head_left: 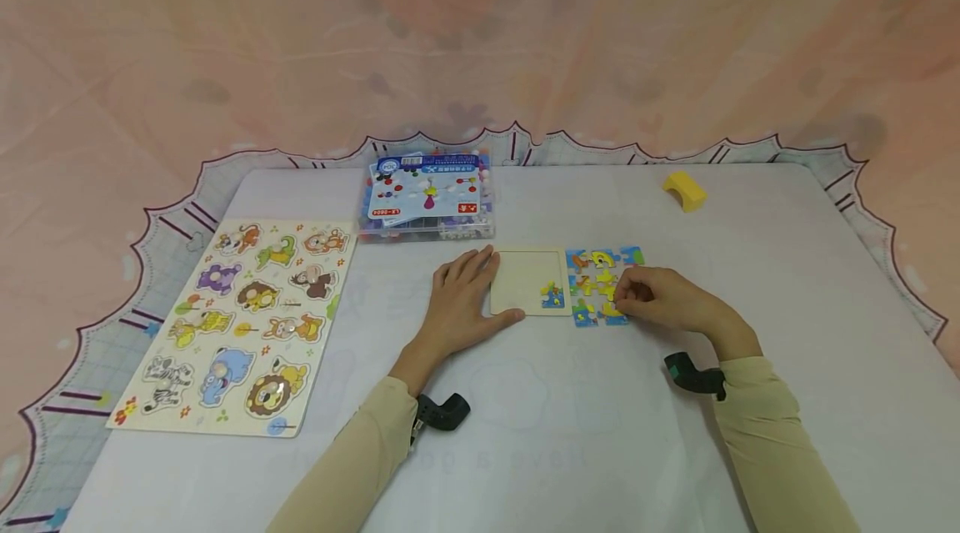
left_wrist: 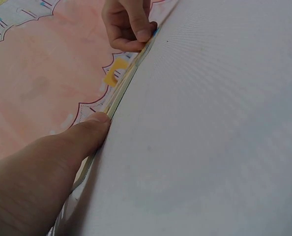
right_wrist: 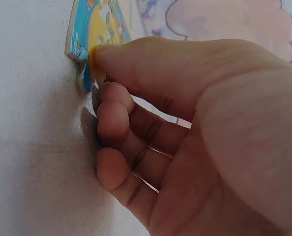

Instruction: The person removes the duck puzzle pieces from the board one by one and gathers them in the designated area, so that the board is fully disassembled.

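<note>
A square wooden puzzle tray [head_left: 517,274] lies flat, with a small joined patch of jigsaw pieces [head_left: 552,295] in its lower right corner. My left hand [head_left: 461,304] rests at the tray's left side, fingers extended and thumb [left_wrist: 94,129] against its near edge. Directly right of the tray are several loose jigsaw pieces [head_left: 585,318], blue and yellow, laid out in rows. Over their right side, my right hand [head_left: 671,299] pinches the edge of a blue-and-yellow jigsaw piece [right_wrist: 80,46] between thumb and index finger. The thumb partly hides that piece; the other fingers are curled.
Left on the white table [head_left: 585,433] lies an animal peg puzzle board [head_left: 292,349]. A clear plastic box [head_left: 427,228] with a blue printed label stands behind the tray. Toward the back right is a yellow arch block [head_left: 684,191]. A patterned cloth [head_left: 300,57] hangs behind.
</note>
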The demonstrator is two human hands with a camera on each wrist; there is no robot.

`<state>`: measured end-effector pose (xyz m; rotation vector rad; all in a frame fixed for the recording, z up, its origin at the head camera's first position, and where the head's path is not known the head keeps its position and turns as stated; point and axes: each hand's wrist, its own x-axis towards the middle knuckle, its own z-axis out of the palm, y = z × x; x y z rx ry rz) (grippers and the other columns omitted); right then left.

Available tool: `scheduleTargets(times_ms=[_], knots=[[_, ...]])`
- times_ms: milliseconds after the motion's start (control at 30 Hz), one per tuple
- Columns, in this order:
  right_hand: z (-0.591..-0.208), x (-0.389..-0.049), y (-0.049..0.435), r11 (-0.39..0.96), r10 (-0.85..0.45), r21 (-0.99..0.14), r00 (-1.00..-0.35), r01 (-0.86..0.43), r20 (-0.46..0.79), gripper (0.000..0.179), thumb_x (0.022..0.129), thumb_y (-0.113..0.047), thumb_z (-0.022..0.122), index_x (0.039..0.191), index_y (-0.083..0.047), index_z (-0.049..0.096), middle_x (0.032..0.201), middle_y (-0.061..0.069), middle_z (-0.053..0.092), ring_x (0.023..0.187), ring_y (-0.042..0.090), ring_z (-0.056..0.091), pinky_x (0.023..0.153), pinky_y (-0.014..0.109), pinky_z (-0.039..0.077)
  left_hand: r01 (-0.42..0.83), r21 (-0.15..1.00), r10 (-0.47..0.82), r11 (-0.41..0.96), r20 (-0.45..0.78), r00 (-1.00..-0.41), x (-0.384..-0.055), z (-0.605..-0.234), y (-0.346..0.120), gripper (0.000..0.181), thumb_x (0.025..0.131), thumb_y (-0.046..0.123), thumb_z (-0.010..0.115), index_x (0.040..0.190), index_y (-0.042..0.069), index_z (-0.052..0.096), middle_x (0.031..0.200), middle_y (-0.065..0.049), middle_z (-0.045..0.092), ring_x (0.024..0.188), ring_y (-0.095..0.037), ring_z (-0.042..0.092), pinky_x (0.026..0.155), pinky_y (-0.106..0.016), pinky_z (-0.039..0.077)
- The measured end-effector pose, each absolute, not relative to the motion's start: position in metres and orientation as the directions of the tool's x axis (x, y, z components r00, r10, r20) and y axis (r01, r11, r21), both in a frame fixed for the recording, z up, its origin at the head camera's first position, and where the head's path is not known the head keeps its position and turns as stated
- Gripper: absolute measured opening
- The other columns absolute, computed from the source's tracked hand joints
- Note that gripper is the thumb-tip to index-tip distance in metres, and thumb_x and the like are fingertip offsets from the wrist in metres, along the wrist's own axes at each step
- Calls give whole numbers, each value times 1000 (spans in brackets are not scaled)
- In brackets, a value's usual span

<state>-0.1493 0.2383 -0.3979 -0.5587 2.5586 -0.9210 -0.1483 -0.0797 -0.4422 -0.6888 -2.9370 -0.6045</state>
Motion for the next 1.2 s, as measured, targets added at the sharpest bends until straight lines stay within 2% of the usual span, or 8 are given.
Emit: scheduleTargets(times_ms=[333, 900, 1200], knots=[[-397, -147, 236, 716, -478, -654, -854, -244, -205, 4, 89, -14, 64, 90, -11, 61, 77, -1, 52, 72, 13, 47, 61, 22, 40, 435, 361, 415, 825, 137, -900, -147, -442, -80, 91, 79, 65, 59, 147, 10, 34, 155, -6, 29, 142, -25, 24, 110, -51, 21], [-405, -147, 214, 718, -435, -637, -895, -281, -95, 4, 92, -19, 61, 93, -15, 61, 79, -3, 57, 74, 14, 50, 62, 23, 43, 429, 369, 411, 824, 131, -902, -146, -441, -79, 90, 79, 64, 59, 147, 10, 34, 155, -5, 29, 142, -25, 24, 110, -51, 20], [-407, -147, 204, 694, -457, -639, -889, -331, -35, 4, 91, -18, 62, 91, -15, 62, 76, -5, 57, 72, 13, 50, 61, 23, 43, 434, 366, 413, 823, 139, -900, -147, -440, -79, 91, 79, 65, 59, 147, 10, 34, 155, -6, 29, 142, -26, 25, 110, -51, 20]])
